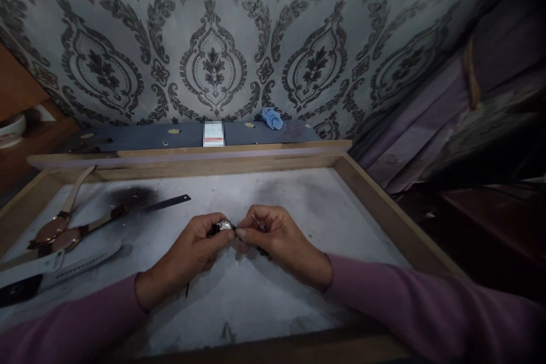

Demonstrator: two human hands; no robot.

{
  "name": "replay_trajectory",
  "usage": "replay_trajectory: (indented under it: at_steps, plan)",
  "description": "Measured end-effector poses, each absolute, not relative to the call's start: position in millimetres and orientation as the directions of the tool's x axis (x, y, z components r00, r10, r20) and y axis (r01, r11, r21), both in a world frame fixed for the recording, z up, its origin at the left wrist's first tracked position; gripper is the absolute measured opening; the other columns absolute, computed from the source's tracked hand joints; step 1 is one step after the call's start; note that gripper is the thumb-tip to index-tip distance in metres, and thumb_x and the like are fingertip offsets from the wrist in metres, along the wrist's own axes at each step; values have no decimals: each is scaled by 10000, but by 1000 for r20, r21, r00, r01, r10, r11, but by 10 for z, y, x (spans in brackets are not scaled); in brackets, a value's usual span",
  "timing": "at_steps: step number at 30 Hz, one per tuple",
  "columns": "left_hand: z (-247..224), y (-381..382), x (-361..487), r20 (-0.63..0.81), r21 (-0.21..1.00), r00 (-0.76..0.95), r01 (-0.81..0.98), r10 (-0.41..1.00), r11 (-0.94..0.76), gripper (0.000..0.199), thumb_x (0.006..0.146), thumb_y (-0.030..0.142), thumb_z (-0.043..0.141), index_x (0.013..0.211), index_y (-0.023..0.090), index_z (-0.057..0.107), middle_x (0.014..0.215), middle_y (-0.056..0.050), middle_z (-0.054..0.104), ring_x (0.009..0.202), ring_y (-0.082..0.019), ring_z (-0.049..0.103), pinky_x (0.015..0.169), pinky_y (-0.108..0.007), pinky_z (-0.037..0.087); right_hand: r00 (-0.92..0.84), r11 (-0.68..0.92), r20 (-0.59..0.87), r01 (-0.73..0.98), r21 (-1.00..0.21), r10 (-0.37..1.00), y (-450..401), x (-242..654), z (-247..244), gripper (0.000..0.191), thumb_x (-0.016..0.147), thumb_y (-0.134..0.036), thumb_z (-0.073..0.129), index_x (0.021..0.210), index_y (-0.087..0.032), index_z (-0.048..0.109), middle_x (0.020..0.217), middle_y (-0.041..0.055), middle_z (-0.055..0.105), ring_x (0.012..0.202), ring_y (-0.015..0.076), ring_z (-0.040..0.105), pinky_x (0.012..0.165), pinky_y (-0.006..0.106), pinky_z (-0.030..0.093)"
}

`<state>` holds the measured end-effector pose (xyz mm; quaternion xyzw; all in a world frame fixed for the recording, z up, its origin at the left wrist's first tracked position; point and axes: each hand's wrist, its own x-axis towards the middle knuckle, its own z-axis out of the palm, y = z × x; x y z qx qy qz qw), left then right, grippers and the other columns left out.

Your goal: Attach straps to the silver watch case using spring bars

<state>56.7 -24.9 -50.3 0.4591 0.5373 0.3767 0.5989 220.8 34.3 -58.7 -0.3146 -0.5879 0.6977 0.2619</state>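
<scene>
My left hand grips a small wristwatch with a silvery face or back, its thumb and fingers at the edges. Close against the watch's right side, my right hand is closed, with thumb and fingertip pinched together. A thin, light metal tool sticks up between the right fingers. Something dark, perhaps part of a strap, shows beneath the right hand. What lies exactly between the two sets of fingertips is too small to make out.
Several watches lie at the left, including a rose-gold one and a smartwatch. A dark metal ruler-like strip lies behind my left hand. Wooden rims border the white work surface. A blue crumpled cloth sits on the back ledge.
</scene>
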Motion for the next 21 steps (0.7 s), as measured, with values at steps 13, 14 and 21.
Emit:
replay_trajectory:
  at_steps: [13, 14, 21]
  plan:
    - [-521, -262, 573, -297, 953, 135, -11, 945, 301, 227, 780, 381, 597, 723, 180, 509, 443, 118, 334, 355, -36, 204, 336, -161, 177, -676, -181, -146, 18, -983, 723, 349, 2217, -577, 214, 708, -322, 740, 673, -160, 605, 569, 5, 659, 504, 89, 525, 518, 237, 359]
    - [-519, -264, 573, -300, 952, 137, -19, 944, 305, 226, 780, 381, 596, 722, 182, 507, 437, 121, 326, 354, -36, 195, 334, -160, 171, -677, -186, -148, 17, -982, 721, 349, 2214, -571, 216, 703, -321, 744, 671, -160, 604, 567, 3, 657, 502, 86, 523, 514, 234, 355]
    - [-509, -273, 583, -326, 941, 114, -52, 939, 333, 163, 774, 331, 585, 770, 188, 506, 421, 137, 292, 351, -39, 156, 336, -165, 148, -674, -198, -154, 12, -980, 722, 338, 2191, -542, 239, 690, -336, 756, 676, -160, 595, 542, -12, 644, 492, 76, 511, 504, 224, 337]
